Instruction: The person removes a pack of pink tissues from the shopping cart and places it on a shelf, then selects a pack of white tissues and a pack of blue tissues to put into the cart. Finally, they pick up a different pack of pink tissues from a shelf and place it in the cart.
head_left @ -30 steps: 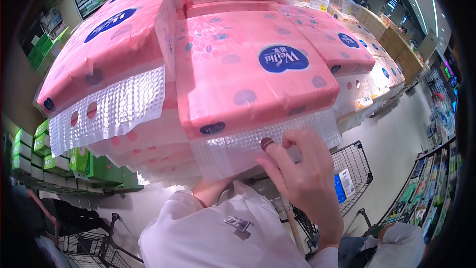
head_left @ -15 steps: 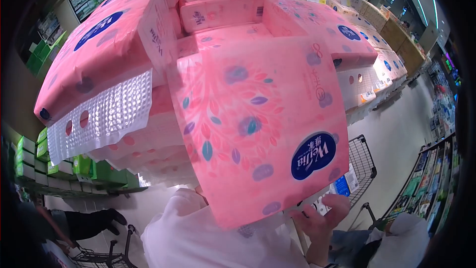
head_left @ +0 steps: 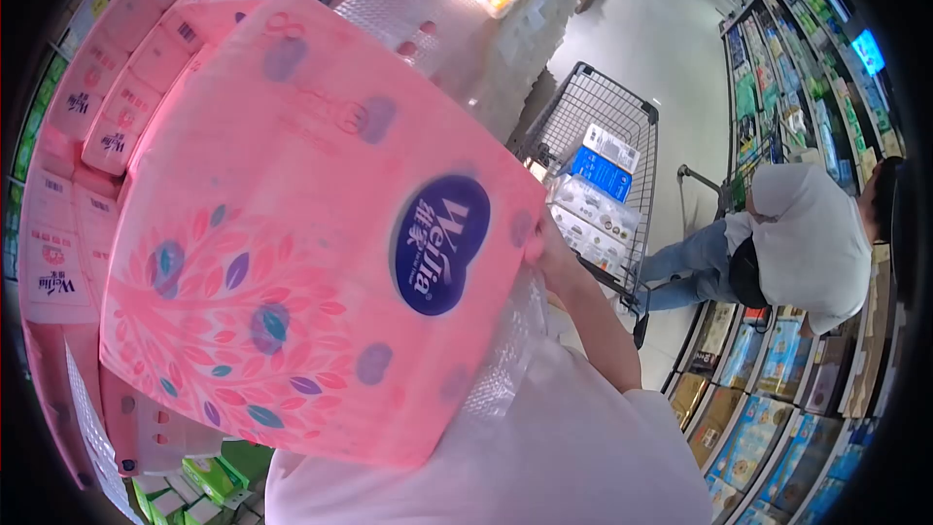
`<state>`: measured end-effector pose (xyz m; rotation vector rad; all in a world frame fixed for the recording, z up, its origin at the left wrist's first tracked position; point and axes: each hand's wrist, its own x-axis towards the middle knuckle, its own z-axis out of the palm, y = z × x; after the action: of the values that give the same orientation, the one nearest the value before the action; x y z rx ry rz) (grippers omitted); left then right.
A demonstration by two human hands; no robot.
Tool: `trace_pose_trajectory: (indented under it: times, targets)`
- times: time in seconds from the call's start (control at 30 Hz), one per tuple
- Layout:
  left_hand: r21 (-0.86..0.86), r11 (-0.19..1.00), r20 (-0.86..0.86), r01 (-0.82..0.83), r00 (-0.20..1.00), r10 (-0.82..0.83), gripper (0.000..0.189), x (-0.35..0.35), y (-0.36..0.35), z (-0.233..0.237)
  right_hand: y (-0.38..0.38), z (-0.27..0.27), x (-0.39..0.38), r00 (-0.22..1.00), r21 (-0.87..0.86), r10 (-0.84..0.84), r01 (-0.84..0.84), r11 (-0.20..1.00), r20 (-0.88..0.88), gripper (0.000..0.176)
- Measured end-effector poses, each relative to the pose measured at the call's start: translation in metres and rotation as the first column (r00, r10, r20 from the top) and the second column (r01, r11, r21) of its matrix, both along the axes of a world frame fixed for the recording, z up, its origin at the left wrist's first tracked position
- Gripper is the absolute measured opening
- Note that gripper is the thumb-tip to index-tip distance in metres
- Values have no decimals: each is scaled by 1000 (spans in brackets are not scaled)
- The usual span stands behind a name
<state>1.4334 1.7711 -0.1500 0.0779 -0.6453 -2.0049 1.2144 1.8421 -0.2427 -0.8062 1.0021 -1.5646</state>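
Note:
A large pink WeiJia tissue pack (head_left: 292, 331) fills the middle of the head view, tilted close against my white shirt. My right hand (head_left: 551, 251) is closed on the pack's right edge, with its fingers partly hidden behind it. My left hand is out of sight, and the pack covers much of the area in front of my body. A strip of clear bubbled plastic (head_left: 501, 355) shows between the pack and my shirt.
To the right stands a shopping cart (head_left: 649, 126) holding white packs and a blue-and-white pack (head_left: 601, 170). A person in a white top (head_left: 812, 238) is beside another cart. Stacked pink packs (head_left: 58, 233) are at left; product shelves (head_left: 753, 408) line the right.
My view has swung right toward the aisle and cart. The tissue pack is now nearer my body, and my right hand, earlier with fingers spread below it, grips its edge.

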Motion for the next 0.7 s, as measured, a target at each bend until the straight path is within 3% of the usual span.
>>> trace_pose_trajectory:
  times: [0.2,0.47,0.57,0.63,0.67,0.7]
  targets:
    - [-7,999,20,50,999,-50,84,-20,5,-5,-11,22,11,940,-3,-104,111,994,324,93]
    - [-13,994,105,106,989,-104,86,-55,2,-17,26,-52,-37,771,94,-241,231,968,590,74]
    - [-31,979,279,201,942,-185,87,-63,-10,-33,55,-78,-83,732,177,-320,269,947,601,67]
    - [-61,935,469,350,837,-283,88,-67,-23,-52,73,-91,-117,743,268,-382,276,923,550,63]
    - [-51,882,587,468,729,-353,88,-71,-30,-63,79,-96,-130,756,325,-413,276,905,508,62]
    - [-95,867,714,489,641,-283,88,-83,-30,-74,84,-100,-143,768,380,-440,275,883,466,60]
